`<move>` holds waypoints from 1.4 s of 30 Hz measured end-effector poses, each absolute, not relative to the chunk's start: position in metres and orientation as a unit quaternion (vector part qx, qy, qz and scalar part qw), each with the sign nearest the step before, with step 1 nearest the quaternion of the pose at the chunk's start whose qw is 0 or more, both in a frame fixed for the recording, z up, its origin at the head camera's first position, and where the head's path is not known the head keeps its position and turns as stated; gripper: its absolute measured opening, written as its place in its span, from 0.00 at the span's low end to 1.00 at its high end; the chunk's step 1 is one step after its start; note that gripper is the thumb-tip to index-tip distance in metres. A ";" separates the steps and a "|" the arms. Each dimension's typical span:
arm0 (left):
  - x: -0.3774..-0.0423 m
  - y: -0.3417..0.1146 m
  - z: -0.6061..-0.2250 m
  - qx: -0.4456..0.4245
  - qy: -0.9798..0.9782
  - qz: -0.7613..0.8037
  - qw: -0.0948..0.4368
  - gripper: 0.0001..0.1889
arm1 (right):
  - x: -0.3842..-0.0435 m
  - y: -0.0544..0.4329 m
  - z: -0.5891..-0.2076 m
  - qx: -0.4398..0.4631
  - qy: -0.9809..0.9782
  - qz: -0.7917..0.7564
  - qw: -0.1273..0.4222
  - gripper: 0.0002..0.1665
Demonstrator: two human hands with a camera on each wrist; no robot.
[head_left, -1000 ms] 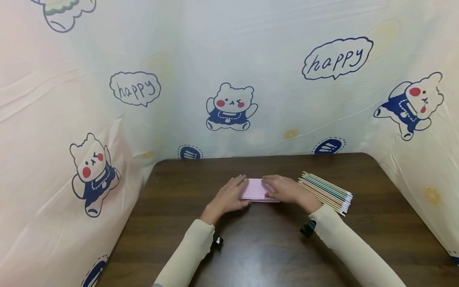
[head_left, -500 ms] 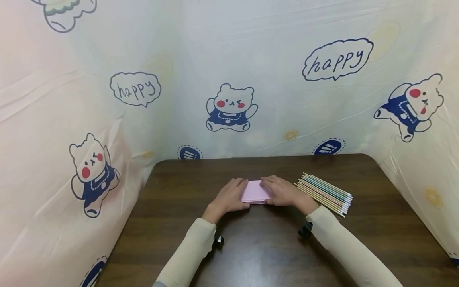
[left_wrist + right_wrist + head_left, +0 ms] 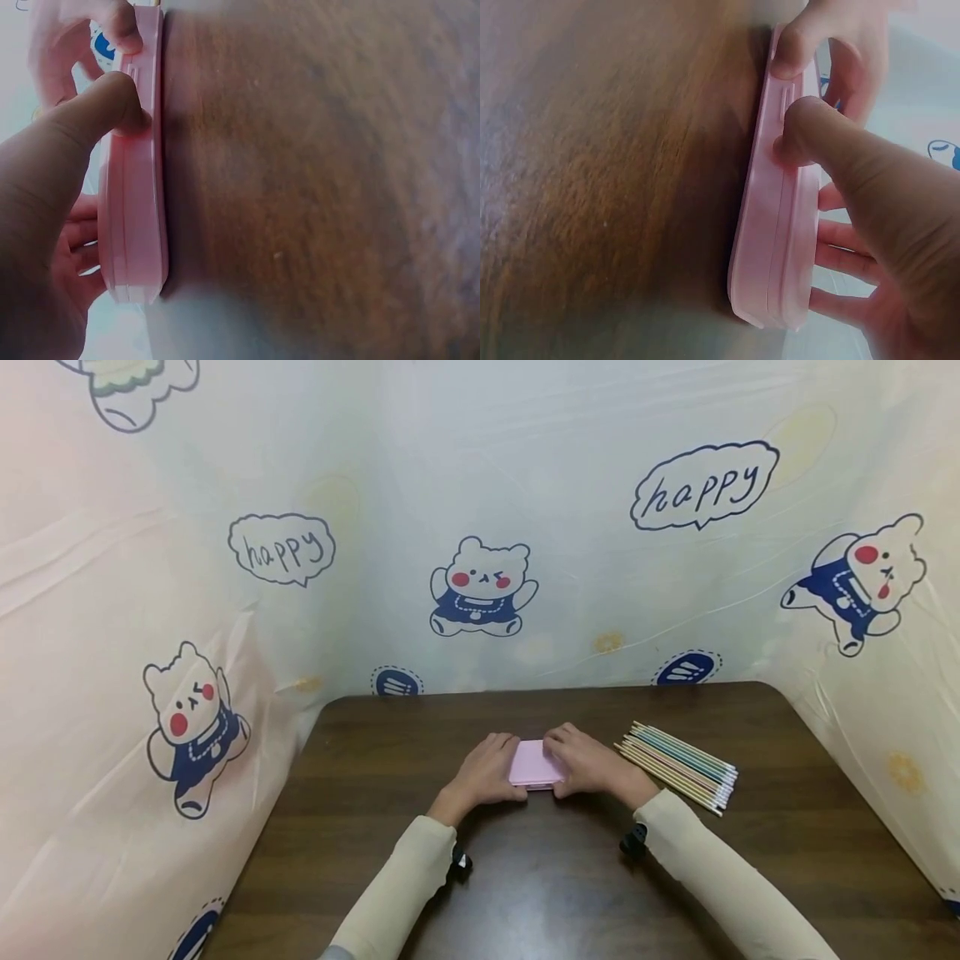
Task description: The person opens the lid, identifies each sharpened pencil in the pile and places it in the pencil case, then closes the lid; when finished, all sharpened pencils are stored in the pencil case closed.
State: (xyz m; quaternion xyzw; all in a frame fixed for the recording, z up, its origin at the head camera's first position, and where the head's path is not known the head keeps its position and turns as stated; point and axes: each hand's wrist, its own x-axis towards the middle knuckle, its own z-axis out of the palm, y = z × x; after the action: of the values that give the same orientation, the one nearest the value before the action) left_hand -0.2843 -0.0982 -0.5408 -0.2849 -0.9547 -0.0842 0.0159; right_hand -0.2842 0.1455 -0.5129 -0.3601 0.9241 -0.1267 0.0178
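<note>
A shallow pink pencil case [image 3: 536,763] lies lid down on the dark table, its long front side facing me. At its left end my left hand [image 3: 487,770] holds it, thumb on the front side and fingers over the top. Likewise my right hand [image 3: 588,762] grips the right end, fingers bent over the lid. Close up in the left wrist view, the thumb presses the front wall of the case [image 3: 136,217] beside a small raised catch. The right wrist view shows the lid seam along the case [image 3: 763,240] and both thumbs near that catch.
Several pencils [image 3: 678,764] with white ends lie side by side on the wooden table [image 3: 525,893], just right of my right hand. Behind the table hangs a pale curtain [image 3: 570,527] printed with bears.
The right thumb has come down from the lid to the front side, and the right fingers bend more. Both hands sit closer round the case, which has shifted slightly toward me.
</note>
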 end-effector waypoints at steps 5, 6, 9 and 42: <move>-0.282 -0.097 -0.541 -0.290 -0.953 -0.086 0.023 0.49 | -0.283 0.145 -0.512 -0.372 0.921 -0.118 0.002 0.42; -0.282 -0.096 -0.540 -0.290 -0.953 -0.087 0.024 0.49 | -0.283 0.145 -0.511 -0.372 0.921 -0.118 0.001 0.42; -0.281 -0.096 -0.539 -0.290 -0.953 -0.087 0.023 0.49 | -0.283 0.145 -0.510 -0.371 0.921 -0.115 0.007 0.42; -0.272 -0.138 -0.537 -0.206 -0.915 -0.343 -0.053 0.72 | -0.297 0.167 -0.495 -0.301 0.903 -0.298 0.078 0.29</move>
State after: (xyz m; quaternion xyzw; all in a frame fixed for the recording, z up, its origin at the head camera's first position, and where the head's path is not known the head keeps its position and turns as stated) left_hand -0.2720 -0.1379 -0.5370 -0.2059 -0.9149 -0.3432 -0.0528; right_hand -0.2970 0.1665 -0.4951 -0.3009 0.9025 -0.2979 0.0782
